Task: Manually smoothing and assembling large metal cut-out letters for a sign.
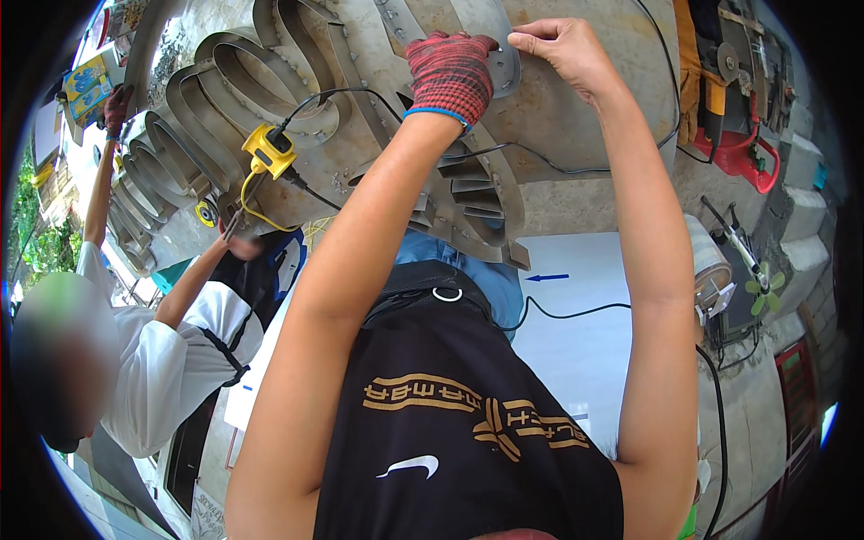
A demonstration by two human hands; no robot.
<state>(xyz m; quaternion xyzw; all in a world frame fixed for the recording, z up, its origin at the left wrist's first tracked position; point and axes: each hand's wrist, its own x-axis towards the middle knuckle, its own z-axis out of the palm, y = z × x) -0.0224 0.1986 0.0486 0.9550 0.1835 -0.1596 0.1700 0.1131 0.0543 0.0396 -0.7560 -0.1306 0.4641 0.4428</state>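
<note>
My left hand (pixel 450 76), in a red and black knit glove with a blue cuff, is closed over a flat grey metal piece (pixel 507 74) with a rounded end. What its curled fingers hold is hidden. Beside it, my bare right hand (pixel 571 56) makes a pinch at the metal's right edge. Anything between thumb and forefinger is too small to make out. Bent metal strips standing on edge form curved, letter-like shapes (pixel 261 76) to the left. Close to my body lies another curved metal shape (pixel 486 193) with short upright strips.
A yellow power adapter or tool (pixel 270 151) with black cords lies left of my forearm. At left, a co-worker (pixel 180 351) in white reaches over the same metal table (pixel 594 117). An angle grinder (pixel 720 67), a red tool (pixel 742 153) and a green-bladed fan (pixel 765 288) are at right.
</note>
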